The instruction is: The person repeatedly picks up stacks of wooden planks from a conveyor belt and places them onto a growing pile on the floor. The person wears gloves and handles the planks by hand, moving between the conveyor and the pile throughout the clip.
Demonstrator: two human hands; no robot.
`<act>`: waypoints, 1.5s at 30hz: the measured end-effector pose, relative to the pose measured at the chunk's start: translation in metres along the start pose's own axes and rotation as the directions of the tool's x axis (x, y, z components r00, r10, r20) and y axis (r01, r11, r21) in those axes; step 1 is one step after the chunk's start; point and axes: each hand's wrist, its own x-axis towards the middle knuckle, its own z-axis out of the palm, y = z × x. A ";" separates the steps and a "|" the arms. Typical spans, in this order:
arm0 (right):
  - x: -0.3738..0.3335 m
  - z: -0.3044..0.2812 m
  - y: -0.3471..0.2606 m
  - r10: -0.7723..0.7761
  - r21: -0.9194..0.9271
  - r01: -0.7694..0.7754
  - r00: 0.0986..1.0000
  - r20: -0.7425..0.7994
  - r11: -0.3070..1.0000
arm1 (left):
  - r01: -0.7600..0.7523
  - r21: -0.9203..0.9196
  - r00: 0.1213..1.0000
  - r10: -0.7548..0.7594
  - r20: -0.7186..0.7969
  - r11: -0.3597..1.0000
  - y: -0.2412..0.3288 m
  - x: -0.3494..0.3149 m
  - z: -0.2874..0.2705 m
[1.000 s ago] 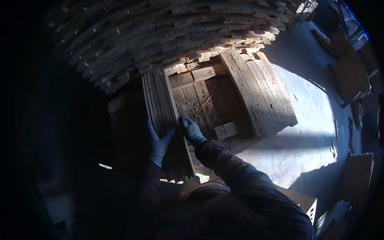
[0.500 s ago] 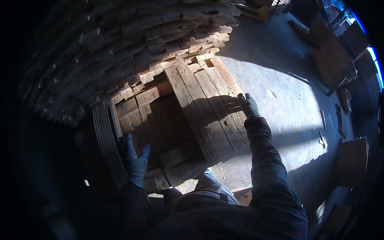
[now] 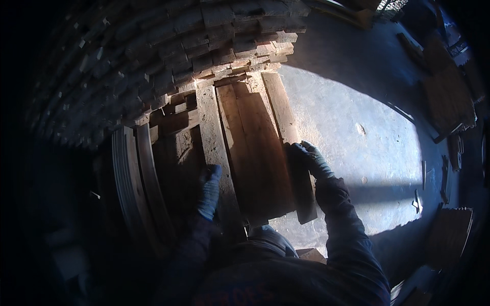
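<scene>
Both my hands wear pale striped gloves. My left hand (image 3: 209, 193) is closed at the left edge of a long, rough plank (image 3: 213, 137), its fingers dim and slightly blurred. On the other side, my right hand (image 3: 312, 159) has its fingers bent over the outer edge of another plank (image 3: 279, 104), where shadow hides part of the grip. Between these two lie wide brown boards (image 3: 255, 137), lower and partly shaded. The near ends of the planks point toward my body.
A tall stack of boards (image 3: 168, 56) rises beyond the planks. Narrow boards (image 3: 130, 173) stand at the left. Sunlit concrete floor (image 3: 352, 127) stretches to the right, with thin wood scraps (image 3: 417, 201) and a stack of panels (image 3: 451, 232) farther over.
My left hand moved right, from spread fingers to the plank's edge. My right hand came slightly lower and closed on its plank. The planks, side by side before, now stand apart with brown boards showing between.
</scene>
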 end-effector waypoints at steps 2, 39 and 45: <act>0.028 0.013 0.013 0.051 -0.249 -0.022 0.992 0.112 0.968 | -0.035 0.159 0.999 0.034 0.012 0.987 0.022 -0.003 0.023; -0.084 0.287 0.003 -0.126 -0.961 -0.033 0.990 -0.070 0.276 | 0.120 0.946 0.988 0.056 -0.142 0.300 0.072 -0.002 -0.206; -0.065 0.287 0.020 -0.169 -0.957 -0.016 0.983 -0.067 0.289 | -0.179 0.374 0.977 0.208 -0.037 0.910 -0.022 0.021 -0.224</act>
